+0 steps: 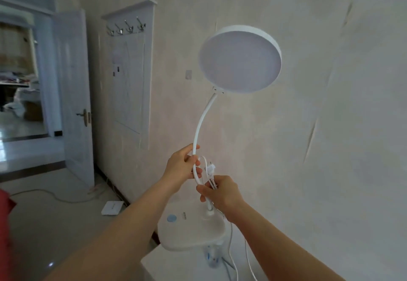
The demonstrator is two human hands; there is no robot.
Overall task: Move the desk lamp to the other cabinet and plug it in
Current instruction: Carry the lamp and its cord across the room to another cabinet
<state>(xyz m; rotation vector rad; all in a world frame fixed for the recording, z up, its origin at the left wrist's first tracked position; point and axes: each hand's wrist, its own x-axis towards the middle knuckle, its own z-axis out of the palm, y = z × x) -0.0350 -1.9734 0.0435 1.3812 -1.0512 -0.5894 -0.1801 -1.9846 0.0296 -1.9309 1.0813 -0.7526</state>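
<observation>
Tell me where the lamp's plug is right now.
In the head view, the plug hangs at centre frame beside the lamp neck, between the left hand and right hand.

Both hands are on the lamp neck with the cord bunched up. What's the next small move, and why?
Probably lower the lamp base onto the white cabinet top just below it. The left hand grips the neck, the right hand holds neck and bundled cord, and the base appears to hover above the surface. Set down, the right hand could free the plug.
</observation>
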